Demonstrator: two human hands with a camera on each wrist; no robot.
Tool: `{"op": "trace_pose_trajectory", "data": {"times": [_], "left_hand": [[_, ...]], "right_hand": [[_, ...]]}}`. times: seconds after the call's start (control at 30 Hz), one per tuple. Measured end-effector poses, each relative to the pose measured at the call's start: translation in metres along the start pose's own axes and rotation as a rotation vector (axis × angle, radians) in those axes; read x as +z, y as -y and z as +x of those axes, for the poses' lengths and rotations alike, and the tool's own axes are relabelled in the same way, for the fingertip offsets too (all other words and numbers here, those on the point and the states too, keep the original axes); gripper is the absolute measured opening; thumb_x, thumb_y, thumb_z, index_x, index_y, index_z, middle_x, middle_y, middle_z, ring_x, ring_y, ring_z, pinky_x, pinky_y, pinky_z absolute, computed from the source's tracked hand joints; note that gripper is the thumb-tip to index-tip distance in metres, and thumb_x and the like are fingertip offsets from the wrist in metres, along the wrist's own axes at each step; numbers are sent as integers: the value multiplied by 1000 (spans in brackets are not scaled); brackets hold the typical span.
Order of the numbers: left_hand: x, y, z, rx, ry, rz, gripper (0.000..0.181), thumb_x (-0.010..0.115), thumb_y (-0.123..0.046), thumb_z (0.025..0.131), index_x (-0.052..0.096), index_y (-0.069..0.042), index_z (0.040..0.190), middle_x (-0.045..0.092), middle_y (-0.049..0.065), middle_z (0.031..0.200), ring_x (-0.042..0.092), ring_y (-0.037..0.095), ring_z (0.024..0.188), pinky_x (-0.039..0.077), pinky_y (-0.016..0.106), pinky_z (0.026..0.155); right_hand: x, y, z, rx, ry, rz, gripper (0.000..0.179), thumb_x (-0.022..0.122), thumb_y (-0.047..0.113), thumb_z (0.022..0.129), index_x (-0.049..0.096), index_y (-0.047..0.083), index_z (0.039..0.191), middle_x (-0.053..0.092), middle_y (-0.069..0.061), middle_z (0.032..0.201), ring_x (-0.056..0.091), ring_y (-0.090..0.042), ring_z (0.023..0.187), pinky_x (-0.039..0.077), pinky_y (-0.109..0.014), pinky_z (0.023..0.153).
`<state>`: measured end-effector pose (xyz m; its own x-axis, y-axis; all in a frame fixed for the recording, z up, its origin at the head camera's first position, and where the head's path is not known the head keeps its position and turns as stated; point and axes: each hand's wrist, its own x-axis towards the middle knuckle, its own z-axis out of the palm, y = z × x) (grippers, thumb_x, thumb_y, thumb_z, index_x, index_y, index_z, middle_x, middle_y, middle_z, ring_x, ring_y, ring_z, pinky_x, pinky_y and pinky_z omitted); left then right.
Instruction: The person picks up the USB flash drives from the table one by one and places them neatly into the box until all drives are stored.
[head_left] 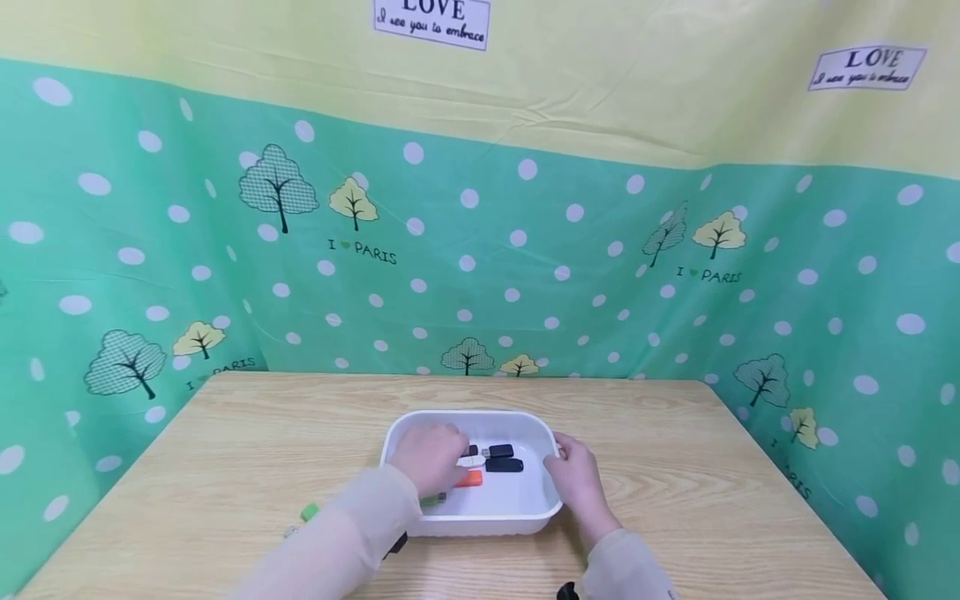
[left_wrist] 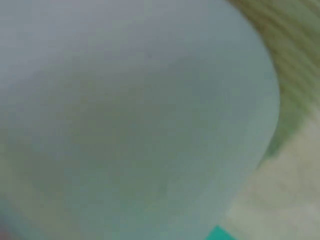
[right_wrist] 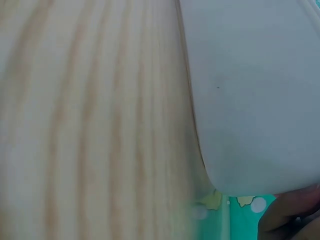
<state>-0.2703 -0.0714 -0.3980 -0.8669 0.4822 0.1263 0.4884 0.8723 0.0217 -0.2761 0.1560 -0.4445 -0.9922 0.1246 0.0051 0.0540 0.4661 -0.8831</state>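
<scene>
A white plastic box [head_left: 517, 521] stands on the table with several USB sticks on its floor. My right hand [head_left: 576, 479] grips the right wall, thumb inside the rim and fingers outside; in the right wrist view, fingers [right_wrist: 290, 210] curl at the box's edge. My left hand [head_left: 429, 460] reaches over the left side into the box, fingers down among the sticks; its fingertips are largely hidden. Near it lie an orange USB stick [head_left: 470, 478], a white one [head_left: 472, 461], a black one [head_left: 504, 466], another black one [head_left: 498, 451] and a green one [head_left: 432, 500].
On the wooden table [head_left: 660, 517], left of the box, a small green object [head_left: 309, 512] and a pale one [head_left: 291, 531] lie partly behind my left sleeve. A green and yellow curtain [head_left: 465, 250] hangs around the table's back and sides.
</scene>
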Motion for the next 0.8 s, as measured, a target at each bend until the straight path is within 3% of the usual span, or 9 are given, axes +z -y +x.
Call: {"op": "trace_pose_trajectory", "data": {"times": [0.1, 0.23, 0.8], "left_hand": [[-11, 2, -3, 13, -26, 13, 17, 78, -32, 81, 72, -16, 82, 65, -6, 72, 58, 10, 64, 53, 27, 62], [-20, 5, -7, -29, -11, 15, 20, 78, -33, 81, 75, -17, 94, 72, -3, 86, 68, 15, 77, 58, 32, 65], [-47, 24, -40, -133, -5, -37, 19, 81, -29, 81, 74, -17, 94, 73, -2, 87, 69, 16, 80, 57, 32, 65]], "right_hand": [[-1, 0, 0, 10, 8, -25, 51, 53, -3, 84, 51, -12, 135, 62, -35, 119, 68, -44, 101, 63, -44, 76], [-1, 0, 1, 24, 20, -46, 52, 53, -4, 84, 50, -10, 136, 61, -35, 121, 67, -45, 103, 63, -45, 76], [0, 6, 2, 39, 39, -98, 56, 54, -7, 83, 47, -10, 138, 57, -37, 126, 64, -48, 106, 63, -45, 75]]}}
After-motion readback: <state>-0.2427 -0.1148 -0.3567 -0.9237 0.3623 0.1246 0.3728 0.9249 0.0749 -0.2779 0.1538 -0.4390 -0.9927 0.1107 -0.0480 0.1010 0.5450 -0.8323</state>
